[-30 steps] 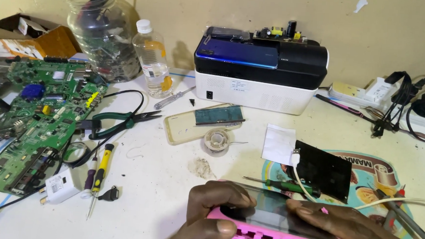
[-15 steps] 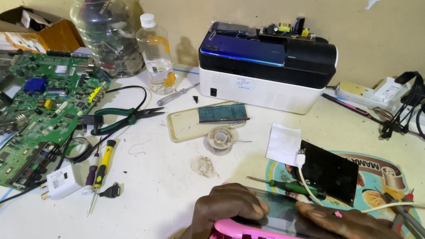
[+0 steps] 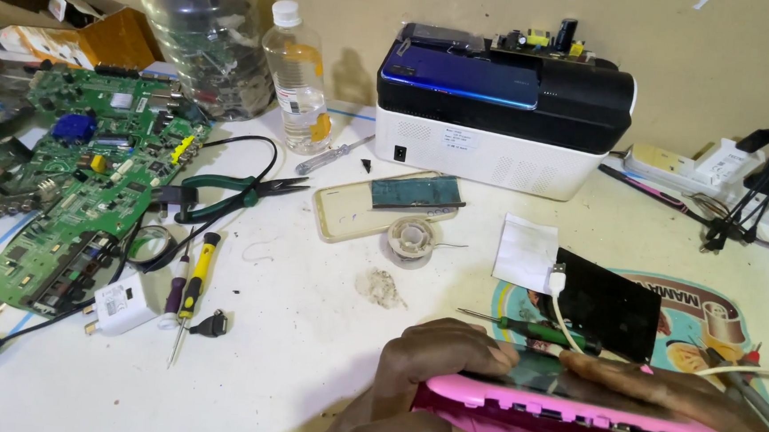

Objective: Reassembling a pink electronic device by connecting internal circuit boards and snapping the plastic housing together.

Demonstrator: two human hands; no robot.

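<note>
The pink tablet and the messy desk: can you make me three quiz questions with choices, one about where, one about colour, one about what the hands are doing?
1. Where are the pliers?
A. right of the green board
B. on the printer
C. inside the jar

2. What colour is the bottle cap?
A. red
B. white
C. blue

3. The tablet is
A. lying alone
B. held by both hands
C. under the printer

Answers: 1 A, they lie beside the board. 2 B, the cap is white. 3 B, left hand and right hand grip it.
</note>
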